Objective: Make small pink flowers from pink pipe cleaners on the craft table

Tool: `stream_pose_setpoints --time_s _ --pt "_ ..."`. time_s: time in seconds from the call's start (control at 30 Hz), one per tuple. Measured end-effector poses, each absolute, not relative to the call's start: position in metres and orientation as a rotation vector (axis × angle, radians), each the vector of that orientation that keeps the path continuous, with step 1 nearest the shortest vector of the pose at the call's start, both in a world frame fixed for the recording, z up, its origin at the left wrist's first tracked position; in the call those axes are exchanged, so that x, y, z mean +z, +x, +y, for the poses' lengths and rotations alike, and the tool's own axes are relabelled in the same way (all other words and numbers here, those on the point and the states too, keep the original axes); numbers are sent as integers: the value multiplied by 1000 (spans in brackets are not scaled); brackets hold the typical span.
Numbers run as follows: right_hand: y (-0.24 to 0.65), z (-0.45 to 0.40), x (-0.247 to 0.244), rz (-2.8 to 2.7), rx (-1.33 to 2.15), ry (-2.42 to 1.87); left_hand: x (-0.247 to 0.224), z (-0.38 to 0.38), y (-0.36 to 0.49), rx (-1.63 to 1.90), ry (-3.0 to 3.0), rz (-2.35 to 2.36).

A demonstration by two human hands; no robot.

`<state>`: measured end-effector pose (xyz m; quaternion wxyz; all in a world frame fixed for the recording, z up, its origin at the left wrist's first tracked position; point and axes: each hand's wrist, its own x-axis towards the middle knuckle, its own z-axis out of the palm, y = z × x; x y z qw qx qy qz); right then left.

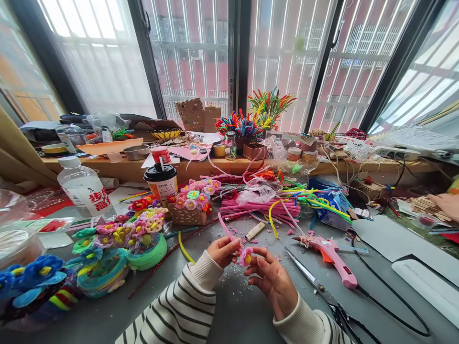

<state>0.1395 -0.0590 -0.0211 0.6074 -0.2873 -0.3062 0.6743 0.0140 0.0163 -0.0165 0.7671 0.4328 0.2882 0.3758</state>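
My left hand (224,250) is closed on a pink pipe cleaner (225,227), whose free end sticks up and to the left. At the fingertips of my right hand (269,277) is a small pink pipe-cleaner flower (246,256) with a yellow centre; thumb and forefinger pinch its right side. The two hands are close together above the grey table. Just beyond them lies a pale lighter (255,231). To the right are a pink glue gun (332,255) and a pair of scissors (322,291) with open blades.
Finished pipe-cleaner flowers (118,234) crowd the left side, near a plastic bottle (84,186) and a lidded cup (161,181). Bundles of pipe cleaners (258,208) spread behind my hands. The glue gun's cable (398,298) loops at right. Another person's hand (444,205) touches wooden sticks (428,208).
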Motion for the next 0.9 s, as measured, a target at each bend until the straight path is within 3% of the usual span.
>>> stream_pose_setpoints --time_s 0.17,0.53,0.77,0.9 --pt "148 -53 -24 -774 1451 -778 -10 17 12 881 1020 726" --pt "160 -49 -7 -1190 1115 -1137 -15 1 16 483 1399 682" --pt "163 -40 7 -1319 1059 -1147 -21 6 15 667 1664 640" --pt "171 -18 7 -1617 614 -1344 -15 10 11 839 1529 650"
